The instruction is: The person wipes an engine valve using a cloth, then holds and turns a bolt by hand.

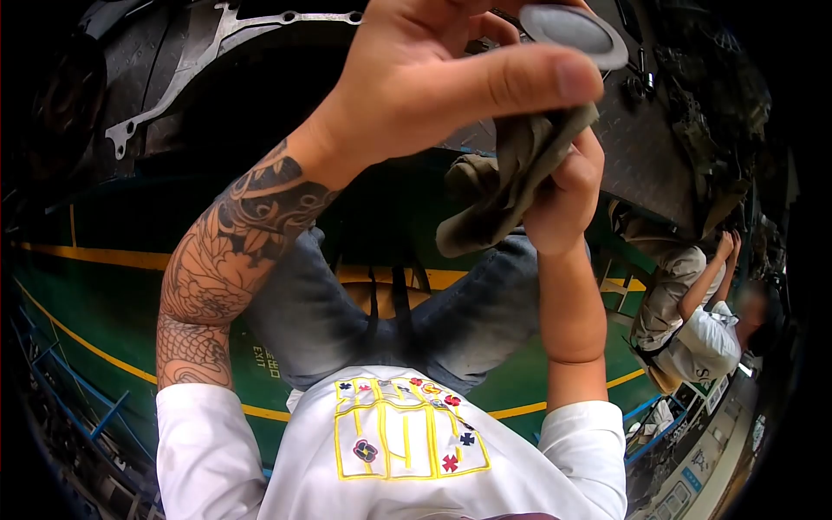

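My left hand (pixel 433 78), at the end of the tattooed arm, is raised at the top of the view. It is closed around a round, pale grey metal part (pixel 572 36) with a raised rim, which shows just beyond the thumb. Some of its fingers are hidden behind the thumb and palm. Below it, my right hand (pixel 568 195) grips a crumpled dark olive cloth (pixel 507 178). The cloth's upper end reaches up under my left thumb, and a loose end hangs to the left. Whether the cloth touches the metal part is hidden.
A flat metal gasket-like plate (pixel 186 82) lies on the dark bench at upper left. Small metal tools (pixel 641 78) lie on the metal surface at upper right. A co-worker (pixel 702 329) sits at right with raised hands. Yellow lines mark the green floor (pixel 113 321).
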The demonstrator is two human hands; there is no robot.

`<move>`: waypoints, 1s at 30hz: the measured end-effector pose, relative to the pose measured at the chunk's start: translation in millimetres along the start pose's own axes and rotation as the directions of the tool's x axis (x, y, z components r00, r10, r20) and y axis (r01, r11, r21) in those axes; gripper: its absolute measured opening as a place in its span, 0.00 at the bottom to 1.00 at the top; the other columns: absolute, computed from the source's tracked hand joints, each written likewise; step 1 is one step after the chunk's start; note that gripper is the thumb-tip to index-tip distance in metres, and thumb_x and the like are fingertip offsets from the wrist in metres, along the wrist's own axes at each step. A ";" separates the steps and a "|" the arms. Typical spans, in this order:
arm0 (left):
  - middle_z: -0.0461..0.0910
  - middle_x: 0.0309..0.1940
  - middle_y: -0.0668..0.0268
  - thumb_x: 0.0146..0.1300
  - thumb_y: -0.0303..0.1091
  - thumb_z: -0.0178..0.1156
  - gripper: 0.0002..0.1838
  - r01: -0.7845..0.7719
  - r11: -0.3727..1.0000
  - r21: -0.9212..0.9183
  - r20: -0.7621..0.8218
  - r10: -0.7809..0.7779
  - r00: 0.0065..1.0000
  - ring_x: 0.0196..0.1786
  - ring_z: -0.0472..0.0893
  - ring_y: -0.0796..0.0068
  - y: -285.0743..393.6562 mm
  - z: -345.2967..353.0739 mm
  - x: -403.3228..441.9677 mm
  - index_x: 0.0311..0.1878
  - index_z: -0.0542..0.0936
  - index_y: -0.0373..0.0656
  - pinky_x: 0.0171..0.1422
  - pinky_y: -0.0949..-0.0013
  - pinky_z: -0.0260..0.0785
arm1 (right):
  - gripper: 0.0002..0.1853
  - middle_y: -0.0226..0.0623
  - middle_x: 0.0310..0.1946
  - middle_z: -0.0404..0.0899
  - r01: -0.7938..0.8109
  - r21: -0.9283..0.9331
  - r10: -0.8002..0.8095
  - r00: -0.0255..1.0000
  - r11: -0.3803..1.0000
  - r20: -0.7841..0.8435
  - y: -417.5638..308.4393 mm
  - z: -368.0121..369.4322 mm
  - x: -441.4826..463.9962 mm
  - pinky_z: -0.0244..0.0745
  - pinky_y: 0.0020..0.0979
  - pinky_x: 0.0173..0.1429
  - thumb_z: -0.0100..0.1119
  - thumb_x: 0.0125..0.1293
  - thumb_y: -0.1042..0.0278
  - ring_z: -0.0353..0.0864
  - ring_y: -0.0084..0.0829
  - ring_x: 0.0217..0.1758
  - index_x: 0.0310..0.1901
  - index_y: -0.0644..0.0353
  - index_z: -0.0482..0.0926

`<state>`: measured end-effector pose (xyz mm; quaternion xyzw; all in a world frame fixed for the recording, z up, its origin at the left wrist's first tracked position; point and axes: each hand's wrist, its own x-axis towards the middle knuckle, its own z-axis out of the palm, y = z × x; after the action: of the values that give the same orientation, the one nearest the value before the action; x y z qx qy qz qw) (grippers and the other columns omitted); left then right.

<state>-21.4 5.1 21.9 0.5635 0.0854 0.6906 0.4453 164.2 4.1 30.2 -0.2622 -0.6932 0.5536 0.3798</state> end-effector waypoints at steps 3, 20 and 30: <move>0.85 0.55 0.61 0.68 0.31 0.72 0.27 0.132 0.967 -0.216 -0.117 -0.160 0.980 0.55 0.84 0.75 4.8 3.9 -5.3 0.67 0.76 0.35 0.61 0.70 0.77 | 0.26 0.35 0.40 0.83 -0.021 0.051 0.021 1.000 0.998 -0.006 -2.7 4.9 0.8 0.75 0.23 0.45 0.44 0.66 0.61 0.79 0.23 0.40 0.58 0.73 0.76; 0.86 0.49 0.65 0.79 0.29 0.59 0.14 0.398 0.894 -0.204 0.050 -0.397 0.917 0.51 0.83 0.80 -6.7 6.6 -6.1 0.62 0.81 0.35 0.59 0.74 0.76 | 0.23 0.34 0.41 0.81 -0.109 0.345 0.150 0.984 0.932 -0.095 17.4 -1.3 3.0 0.74 0.24 0.45 0.43 0.69 0.60 0.79 0.22 0.41 0.57 0.66 0.76; 0.86 0.49 0.64 0.78 0.31 0.60 0.10 0.317 0.923 -0.219 -0.103 -0.345 0.933 0.51 0.84 0.78 -3.0 5.3 -1.0 0.52 0.85 0.36 0.58 0.74 0.78 | 0.16 0.33 0.31 0.74 -0.120 0.400 0.178 0.978 0.909 -0.110 10.3 9.4 7.8 0.65 0.28 0.32 0.42 0.72 0.58 0.69 0.26 0.28 0.47 0.62 0.73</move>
<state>-15.3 4.2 21.2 0.4439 0.1407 0.6480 0.6026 151.5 7.4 21.1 -0.2727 -0.5173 0.6877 0.4302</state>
